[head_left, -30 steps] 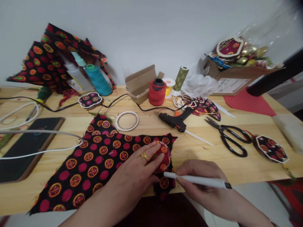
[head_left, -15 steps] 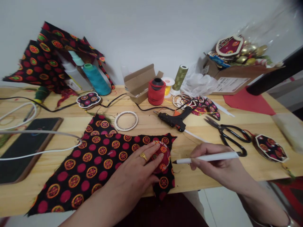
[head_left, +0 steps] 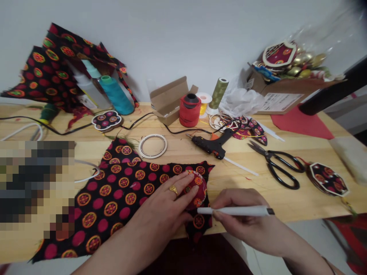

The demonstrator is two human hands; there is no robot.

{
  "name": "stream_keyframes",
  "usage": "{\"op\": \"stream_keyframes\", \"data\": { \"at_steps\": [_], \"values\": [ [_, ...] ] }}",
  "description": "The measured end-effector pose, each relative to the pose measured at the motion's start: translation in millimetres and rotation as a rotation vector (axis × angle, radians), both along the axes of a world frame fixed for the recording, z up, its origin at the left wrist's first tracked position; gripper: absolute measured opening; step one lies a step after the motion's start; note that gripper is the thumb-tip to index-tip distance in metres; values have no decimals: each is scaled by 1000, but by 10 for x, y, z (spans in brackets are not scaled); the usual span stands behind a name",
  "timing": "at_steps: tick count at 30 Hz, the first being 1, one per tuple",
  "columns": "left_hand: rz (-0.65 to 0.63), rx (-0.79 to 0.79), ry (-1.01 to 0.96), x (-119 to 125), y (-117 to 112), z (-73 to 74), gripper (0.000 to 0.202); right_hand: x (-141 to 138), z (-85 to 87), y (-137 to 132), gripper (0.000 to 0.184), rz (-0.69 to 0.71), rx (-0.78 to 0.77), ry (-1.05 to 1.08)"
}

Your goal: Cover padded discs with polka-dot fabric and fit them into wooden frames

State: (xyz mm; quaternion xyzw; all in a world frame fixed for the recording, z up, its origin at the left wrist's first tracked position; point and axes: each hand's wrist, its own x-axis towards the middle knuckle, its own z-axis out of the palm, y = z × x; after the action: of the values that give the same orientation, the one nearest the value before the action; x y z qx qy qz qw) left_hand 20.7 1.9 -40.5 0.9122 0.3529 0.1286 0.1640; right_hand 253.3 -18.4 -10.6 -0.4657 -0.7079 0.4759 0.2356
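The table is being lit by soft, moderate indoor light, and the wall is being rendered dull grey. Faint, soft-edged shadows are being cast on the wall beside the large carton. Small highlights are being returned by the gold balls; the white pen is being shown in pale tones. Print on the label is being blurred. The lower left is being masked by coarse pixel blocks, and the outer edges are being stretched.

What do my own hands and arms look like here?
Your left hand and right hand are gloveless, forearms sleeveless where visible. A gold-coloured metal ring with a broad top circles one left finger; a thin dark band shows at the right wrist.
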Motion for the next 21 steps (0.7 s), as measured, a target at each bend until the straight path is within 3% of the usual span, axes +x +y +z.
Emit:
{"op": "stream_keyframes", "data": {
  "at_steps": [10,15,21],
  "values": [
    [-15,-4,-33,-11,16,-15,49,221,15,252,17,-138,-48,18],
    [-34,20,12,10,18,14,46,284,60,312,16,-177,25,8],
    [-4,14,1,15,10,17,50,119,108,115,15,-48,72,-17]
  ]
}}
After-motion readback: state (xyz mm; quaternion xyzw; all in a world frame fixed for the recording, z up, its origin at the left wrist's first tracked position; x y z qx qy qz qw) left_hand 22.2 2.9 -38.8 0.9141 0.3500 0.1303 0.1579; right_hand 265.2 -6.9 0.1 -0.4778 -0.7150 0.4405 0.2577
